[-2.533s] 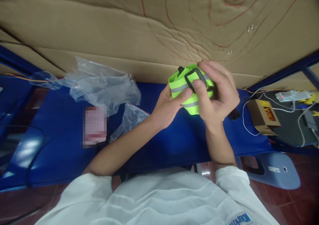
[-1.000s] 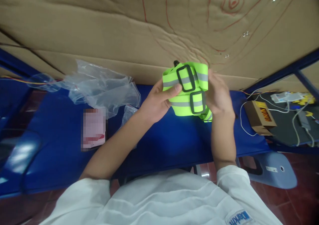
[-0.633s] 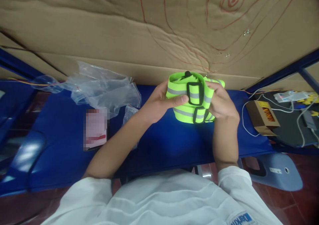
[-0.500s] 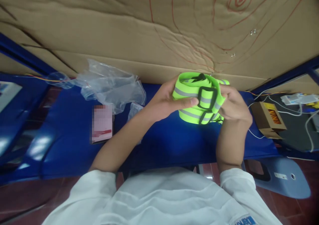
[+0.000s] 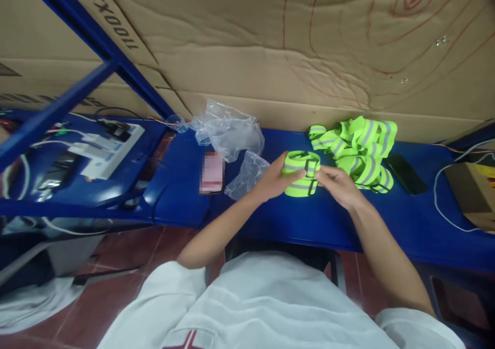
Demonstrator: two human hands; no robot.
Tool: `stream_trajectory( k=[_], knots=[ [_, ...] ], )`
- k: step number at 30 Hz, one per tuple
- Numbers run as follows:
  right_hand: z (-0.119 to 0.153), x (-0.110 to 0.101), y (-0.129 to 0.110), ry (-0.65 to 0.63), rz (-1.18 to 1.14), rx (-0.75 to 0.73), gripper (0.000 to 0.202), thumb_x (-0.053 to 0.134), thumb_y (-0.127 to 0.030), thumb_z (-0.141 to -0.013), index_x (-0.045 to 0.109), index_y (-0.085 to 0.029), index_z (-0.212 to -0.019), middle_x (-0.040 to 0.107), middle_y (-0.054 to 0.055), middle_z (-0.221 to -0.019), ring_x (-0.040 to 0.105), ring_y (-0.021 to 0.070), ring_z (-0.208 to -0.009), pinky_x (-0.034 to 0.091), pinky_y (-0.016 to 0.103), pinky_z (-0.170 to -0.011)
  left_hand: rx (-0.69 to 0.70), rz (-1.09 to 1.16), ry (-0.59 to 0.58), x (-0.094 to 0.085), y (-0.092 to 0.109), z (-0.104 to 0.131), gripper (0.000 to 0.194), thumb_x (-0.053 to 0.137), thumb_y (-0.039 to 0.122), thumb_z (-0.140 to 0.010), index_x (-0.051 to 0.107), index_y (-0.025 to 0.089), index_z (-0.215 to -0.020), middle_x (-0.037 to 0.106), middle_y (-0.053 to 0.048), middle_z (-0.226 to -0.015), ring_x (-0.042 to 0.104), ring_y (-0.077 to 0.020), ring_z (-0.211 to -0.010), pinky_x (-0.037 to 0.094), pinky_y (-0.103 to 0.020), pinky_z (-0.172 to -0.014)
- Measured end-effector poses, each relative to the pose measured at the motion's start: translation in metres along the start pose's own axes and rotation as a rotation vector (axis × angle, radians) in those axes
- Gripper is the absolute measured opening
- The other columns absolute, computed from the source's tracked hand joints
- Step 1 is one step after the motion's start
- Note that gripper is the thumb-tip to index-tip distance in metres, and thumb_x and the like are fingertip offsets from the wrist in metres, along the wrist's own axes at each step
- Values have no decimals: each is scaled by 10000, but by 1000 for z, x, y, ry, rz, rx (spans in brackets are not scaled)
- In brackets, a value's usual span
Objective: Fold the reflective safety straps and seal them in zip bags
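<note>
A rolled neon-yellow reflective strap (image 5: pixel 296 186) with grey stripes and black buckles is held above the blue table. My left hand (image 5: pixel 276 178) wraps round its left side, the thumb lying across the front near the buckle. My right hand (image 5: pixel 337 183) pinches the roll's right edge beside the buckle with thumb and finger. Behind and to the right, a loose heap of the same reflective strapping (image 5: pixel 365 143) lies on the table.
Clear plastic bags (image 5: pixel 230 130) and a pink item (image 5: pixel 212 172) lie left of my hands on the blue table (image 5: pixel 270 225). A dark phone (image 5: pixel 406 173) and a cardboard box (image 5: pixel 469 192) are to the right. Far left is a power strip (image 5: pixel 112 153). Cardboard stands behind.
The view has swung left. My hands have moved lower with the roll, and my right hand has shifted to its edge. The strap heap and the phone now show.
</note>
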State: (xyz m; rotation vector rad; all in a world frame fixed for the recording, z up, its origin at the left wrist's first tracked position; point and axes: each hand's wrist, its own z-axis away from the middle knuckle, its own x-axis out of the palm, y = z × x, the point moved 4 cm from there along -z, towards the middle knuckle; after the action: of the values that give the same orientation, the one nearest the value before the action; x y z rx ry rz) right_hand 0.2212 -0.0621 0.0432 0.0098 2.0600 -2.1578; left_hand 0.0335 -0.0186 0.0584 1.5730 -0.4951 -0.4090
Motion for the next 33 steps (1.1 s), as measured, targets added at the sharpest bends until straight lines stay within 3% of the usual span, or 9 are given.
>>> stream_trajectory(
  k=[4, 8, 13, 15, 17, 20, 23, 28, 33],
  knots=[
    [-5, 38, 23, -100, -4, -57, 462, 762, -604, -889, 814, -205, -1115, 805, 54, -1086, 745, 302, -1058, 588, 430, -977, -66, -331, 174, -9, -28, 39, 483, 696, 515, -965, 570, 191, -1299, 715, -120, -1273, 673, -299, -1219, 491, -439, -1070],
    [1, 60, 32, -127, 65, -149, 517, 613, -602, -1003, 716, -221, -1338, 745, 81, -1314, 698, 294, -1224, 532, 446, -1103, -67, -299, 231, -12, -32, 56, 472, 710, 508, -960, 586, 190, -1286, 716, -109, -1264, 674, -278, -1206, 500, -402, -1048],
    [12, 62, 46, 14, 81, -94, 766, 479, -727, -1018, 492, -212, -1584, 557, 131, -1580, 534, 300, -1472, 408, 475, -1246, -76, -198, 411, -2, -44, 55, 437, 773, 431, -916, 631, 166, -1233, 738, -102, -1182, 701, -255, -1109, 515, -393, -1017],
    [12, 58, 52, 37, -97, 39, 804, 371, -805, -1006, 567, -232, -1536, 629, 110, -1510, 585, 297, -1427, 476, 459, -1196, -72, -157, 458, 5, -52, 54, 447, 776, 441, -915, 624, 171, -1237, 739, -99, -1182, 704, -248, -1103, 524, -390, -1015],
    [11, 53, 56, 16, -312, 194, 795, 352, -823, -998, 692, -233, -1407, 740, 105, -1345, 697, 299, -1277, 592, 429, -1045, -50, -107, 458, 11, -58, 55, 466, 783, 462, -911, 614, 177, -1239, 736, -98, -1199, 703, -241, -1114, 529, -380, -1026],
    [9, 47, 54, -22, -448, 285, 597, 669, -704, -927, 788, -209, -1239, 801, 104, -1186, 775, 288, -1078, 639, 369, -880, -26, -45, 418, 12, -61, 60, 482, 802, 479, -894, 617, 179, -1222, 731, -100, -1199, 698, -241, -1123, 533, -368, -1031],
    [9, 45, 52, -56, -386, 220, 535, 775, -626, -885, 789, -228, -1242, 806, 76, -1180, 780, 263, -1040, 626, 373, -933, 0, -14, 401, 6, -57, 66, 478, 805, 478, -894, 623, 178, -1218, 724, -98, -1188, 690, -237, -1122, 534, -361, -1025],
    [9, 53, 58, -160, -136, 105, 602, 597, -742, -956, 793, -248, -1239, 798, 70, -1205, 729, 315, -1207, 565, 468, -1099, 8, 80, 362, 0, -61, 72, 506, 812, 488, -887, 627, 168, -1233, 715, -111, -1216, 685, -253, -1141, 530, -389, -1035],
    [13, 60, 62, -103, -11, 97, 642, 524, -786, -963, 765, -276, -1270, 776, 74, -1265, 701, 335, -1266, 531, 496, -1157, 12, 101, 397, 4, -73, 81, 590, 823, 505, -871, 600, 160, -1295, 716, -138, -1279, 687, -288, -1188, 529, -430, -1065]
  ],
)
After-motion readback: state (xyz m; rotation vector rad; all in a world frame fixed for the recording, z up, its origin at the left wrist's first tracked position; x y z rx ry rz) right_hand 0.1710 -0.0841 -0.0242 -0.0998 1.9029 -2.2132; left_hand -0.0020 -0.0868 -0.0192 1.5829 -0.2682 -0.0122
